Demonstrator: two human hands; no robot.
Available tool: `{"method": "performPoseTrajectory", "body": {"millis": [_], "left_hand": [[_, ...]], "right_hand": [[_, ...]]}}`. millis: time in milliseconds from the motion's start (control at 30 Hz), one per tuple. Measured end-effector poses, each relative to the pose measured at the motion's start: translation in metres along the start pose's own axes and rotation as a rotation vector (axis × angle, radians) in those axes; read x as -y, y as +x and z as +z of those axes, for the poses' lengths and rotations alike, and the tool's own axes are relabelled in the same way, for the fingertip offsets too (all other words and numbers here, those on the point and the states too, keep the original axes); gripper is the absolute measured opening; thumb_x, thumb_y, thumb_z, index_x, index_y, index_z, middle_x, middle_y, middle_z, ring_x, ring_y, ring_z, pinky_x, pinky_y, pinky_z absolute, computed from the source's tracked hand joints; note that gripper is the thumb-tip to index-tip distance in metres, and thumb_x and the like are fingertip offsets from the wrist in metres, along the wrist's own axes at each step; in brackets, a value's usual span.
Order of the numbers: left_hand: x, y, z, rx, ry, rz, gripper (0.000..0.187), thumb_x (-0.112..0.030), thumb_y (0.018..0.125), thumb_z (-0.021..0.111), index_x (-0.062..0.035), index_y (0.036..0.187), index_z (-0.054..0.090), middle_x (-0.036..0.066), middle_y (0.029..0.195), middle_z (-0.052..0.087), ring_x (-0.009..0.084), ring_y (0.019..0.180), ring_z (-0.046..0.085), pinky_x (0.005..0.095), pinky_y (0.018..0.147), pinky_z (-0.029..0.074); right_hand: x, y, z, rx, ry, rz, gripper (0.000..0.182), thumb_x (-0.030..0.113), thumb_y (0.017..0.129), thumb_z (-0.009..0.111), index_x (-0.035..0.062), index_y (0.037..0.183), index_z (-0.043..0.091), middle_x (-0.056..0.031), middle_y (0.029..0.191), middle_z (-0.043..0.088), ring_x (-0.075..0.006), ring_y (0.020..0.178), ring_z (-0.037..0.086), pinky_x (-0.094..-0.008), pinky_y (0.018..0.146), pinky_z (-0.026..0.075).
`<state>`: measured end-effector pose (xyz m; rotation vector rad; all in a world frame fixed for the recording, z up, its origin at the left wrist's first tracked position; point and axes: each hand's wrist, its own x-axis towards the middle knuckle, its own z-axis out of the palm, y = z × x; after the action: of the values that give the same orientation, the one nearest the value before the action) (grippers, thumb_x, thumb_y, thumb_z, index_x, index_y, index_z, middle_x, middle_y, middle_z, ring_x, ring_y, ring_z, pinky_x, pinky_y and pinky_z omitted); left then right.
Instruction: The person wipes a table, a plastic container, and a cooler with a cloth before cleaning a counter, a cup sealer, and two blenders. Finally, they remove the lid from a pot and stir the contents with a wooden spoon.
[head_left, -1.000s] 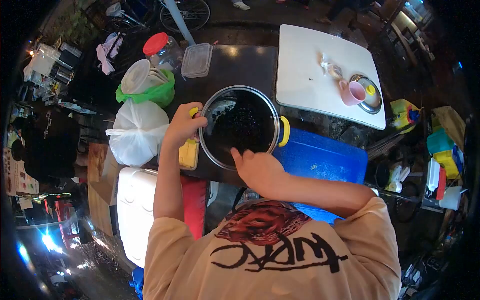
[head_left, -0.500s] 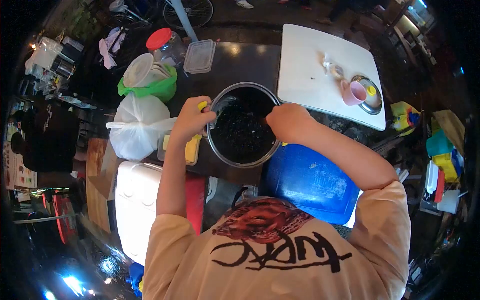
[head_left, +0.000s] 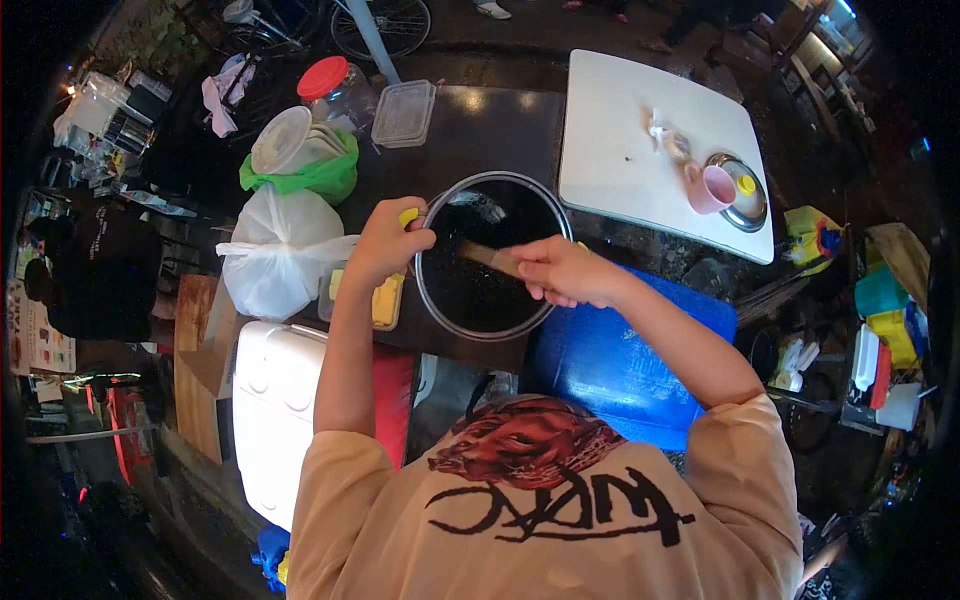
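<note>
A round metal pot with dark contents stands on the dark table in front of me. My left hand is closed at its left rim, around a yellow-covered handle. My right hand reaches over the right rim, its fingers wrapped round a flat wooden spatula. The spatula slants left into the pot, and its far end is blurred over the dark contents. Left of the pot, near my left forearm, lies a clear container with yellow pieces.
A white tied bag and a green bag with stacked lids stand left. Behind are a red-lidded jar and a clear container. A white table holds a pink mug. A blue drum sits front right.
My right hand has moved from the pot's right rim to above its opening, and the wooden spatula now shows clearly. The dark contents look smoother. My left hand stays at the left rim.
</note>
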<state>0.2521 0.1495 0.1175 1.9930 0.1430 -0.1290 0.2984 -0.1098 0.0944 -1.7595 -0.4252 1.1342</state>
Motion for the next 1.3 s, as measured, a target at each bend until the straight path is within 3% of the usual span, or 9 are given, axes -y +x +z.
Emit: {"method": "performPoseTrajectory", "body": {"millis": [100,133,267,500,600,767,933,1167,1300], "left_hand": [[0.012,0.003,-0.002,-0.015,-0.055,-0.006,0.016,-0.003,0.065,0.061,-0.0079,0.067,0.046,-0.004,0.059,0.039,0.0060,0.046,0.042,0.0234,0.035,0.032],[0.013,0.004,-0.004,-0.019,-0.066,-0.015,0.016,-0.003,0.065,0.061,-0.0080,0.068,0.047,-0.004,0.059,0.039,0.0058,0.047,0.042,0.0231,0.035,0.032],[0.019,0.006,-0.007,-0.006,-0.083,-0.044,0.016,-0.003,0.065,0.062,-0.0084,0.070,0.048,-0.004,0.061,0.040,0.0054,0.048,0.042,0.0223,0.035,0.033],[0.006,0.008,-0.010,0.034,0.004,-0.029,0.016,-0.006,0.064,0.061,-0.0056,0.065,0.045,-0.001,0.059,0.043,0.0084,0.045,0.045,0.0251,0.035,0.036],[0.012,0.011,-0.013,0.021,0.027,-0.005,0.016,-0.007,0.064,0.062,-0.0060,0.065,0.046,-0.001,0.059,0.043,0.0081,0.045,0.045,0.0247,0.035,0.035],[0.015,0.006,-0.014,-0.005,-0.036,-0.069,0.014,-0.005,0.064,0.062,-0.0062,0.068,0.048,-0.002,0.059,0.042,0.0075,0.045,0.044,0.0241,0.034,0.033],[0.013,0.004,-0.014,0.017,-0.083,-0.077,0.015,-0.002,0.065,0.061,-0.0064,0.068,0.047,-0.003,0.060,0.041,0.0070,0.046,0.043,0.0239,0.034,0.033],[0.005,0.001,-0.010,0.008,-0.070,-0.057,0.015,-0.003,0.065,0.061,-0.0061,0.067,0.046,-0.003,0.060,0.039,0.0068,0.047,0.042,0.0241,0.035,0.034],[0.005,0.001,-0.006,-0.004,-0.032,0.003,0.015,-0.006,0.064,0.062,-0.0083,0.067,0.047,-0.004,0.056,0.039,0.0053,0.042,0.037,0.0224,0.033,0.027]], "right_hand": [[0.030,-0.021,-0.013,-0.172,-0.424,-0.078,0.041,0.011,0.090,0.047,0.0150,0.130,0.052,-0.0111,0.072,0.064,-0.0190,0.058,0.063,-0.0327,0.052,0.050],[0.028,-0.024,-0.017,-0.312,-0.820,-0.215,0.042,0.009,0.086,0.049,0.0095,0.129,0.052,-0.0169,0.082,0.067,-0.0261,0.073,0.068,-0.0376,0.063,0.053],[0.046,-0.036,0.006,-0.587,-1.416,-0.102,0.025,0.011,0.085,0.050,0.0007,0.106,0.058,-0.0139,0.076,0.067,-0.0276,0.070,0.067,-0.0383,0.059,0.054],[0.031,0.007,0.061,-0.696,-1.482,-0.315,0.027,0.012,0.083,0.052,0.0032,0.107,0.059,-0.0092,0.076,0.061,-0.0232,0.067,0.064,-0.0337,0.054,0.052],[0.020,-0.010,0.097,-0.566,-1.601,-0.415,0.030,0.015,0.080,0.055,0.0051,0.108,0.059,-0.0060,0.078,0.055,-0.0197,0.072,0.058,-0.0285,0.052,0.047],[0.032,-0.033,0.062,-0.294,-1.511,-0.278,0.032,0.013,0.083,0.052,0.0058,0.114,0.056,-0.0108,0.085,0.056,-0.0255,0.077,0.062,-0.0341,0.055,0.051],[0.034,-0.006,0.033,-0.523,-1.313,-0.190,0.035,0.010,0.085,0.049,0.0044,0.119,0.053,-0.0146,0.087,0.058,-0.0312,0.070,0.065,-0.0377,0.053,0.053],[0.036,-0.031,0.054,-0.183,-1.382,-0.171,0.039,0.008,0.085,0.047,0.0059,0.123,0.050,-0.0167,0.089,0.060,-0.0310,0.074,0.066,-0.0400,0.057,0.054],[0.035,-0.013,0.038,-0.542,-1.359,-0.237,0.039,0.009,0.084,0.050,0.0058,0.123,0.050,-0.0141,0.085,0.060,-0.0264,0.067,0.065,-0.0355,0.052,0.053]]}}
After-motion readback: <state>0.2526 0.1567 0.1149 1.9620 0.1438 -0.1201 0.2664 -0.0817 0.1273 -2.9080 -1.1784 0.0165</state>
